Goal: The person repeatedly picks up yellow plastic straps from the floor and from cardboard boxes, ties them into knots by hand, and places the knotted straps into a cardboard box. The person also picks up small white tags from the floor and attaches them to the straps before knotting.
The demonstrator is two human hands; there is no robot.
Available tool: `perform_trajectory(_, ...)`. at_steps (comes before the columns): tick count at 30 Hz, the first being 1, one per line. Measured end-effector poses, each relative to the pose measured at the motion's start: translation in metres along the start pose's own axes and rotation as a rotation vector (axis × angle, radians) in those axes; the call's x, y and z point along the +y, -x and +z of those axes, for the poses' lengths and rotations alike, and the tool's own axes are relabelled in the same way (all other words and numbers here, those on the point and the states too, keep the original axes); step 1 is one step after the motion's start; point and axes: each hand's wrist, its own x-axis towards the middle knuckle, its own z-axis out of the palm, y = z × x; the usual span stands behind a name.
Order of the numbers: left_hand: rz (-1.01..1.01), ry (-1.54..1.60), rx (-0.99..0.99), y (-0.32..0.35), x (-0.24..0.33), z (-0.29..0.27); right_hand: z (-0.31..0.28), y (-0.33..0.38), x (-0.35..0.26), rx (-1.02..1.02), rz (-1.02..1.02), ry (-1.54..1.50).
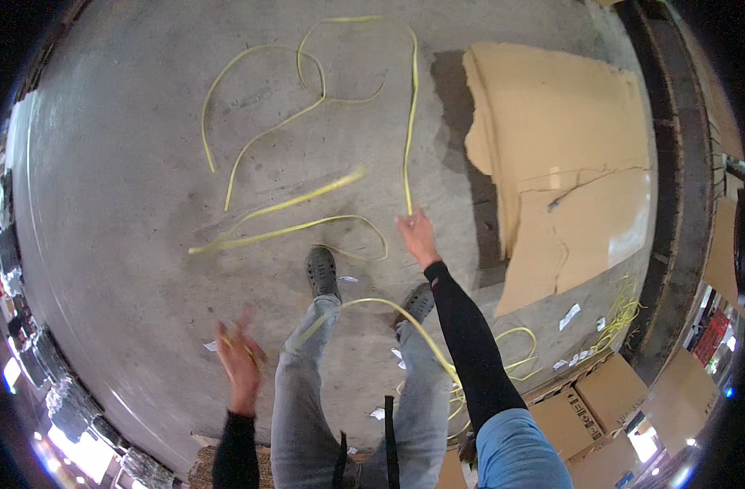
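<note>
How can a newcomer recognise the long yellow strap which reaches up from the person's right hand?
On the grey concrete floor, find the large brown cardboard sheets with a ragged left edge. To their left, a long, thin yellow strap runs almost straight down the picture. Unlike the curved yellow straps nearby, its lower end reaches the person's bare right hand.

Wore faded grey trousers, creased along both legs. Had on dark, rounded clogs pierced with holes, at the far ends of the trousers, and two narrow black straps over their waist. To the right of the trousers, wore a light-blue garment sleeve and a snug black arm sleeve with a small reddish mark by the wrist; to their left, a black left sleeve. Left both hands bare.
</note>
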Motion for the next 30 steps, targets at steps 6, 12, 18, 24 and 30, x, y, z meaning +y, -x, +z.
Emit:
perform_trajectory(6,-0.25,-0.28,-0.433,0.044,-0.096,0.023,0.093,-0.115,0.104,0.216,0.421,0.342)
perform_trajectory(12,-0.603,-0.063,-0.39,0.019,-0.103,0.046,0.132,-0.127,0.167,0.186,0.155,0.815)
perform_trajectory(18,-0.358,-0.208,-0.408,0.036,-0.097,0.046,0.086,-0.069,0.117,0.115,0.268,-0.136)
perform_trajectory(24,-0.17,-0.176,-0.462,0.069,-0.045,0.038,-0.093,0.06,-0.092,0.086,-0.004,-0.713)
perform_trajectory(30,0.159,0.066,-0.564,0.112,0.08,0.035,-0.334,0.199,-0.3,0.093,-0.462,-0.924)
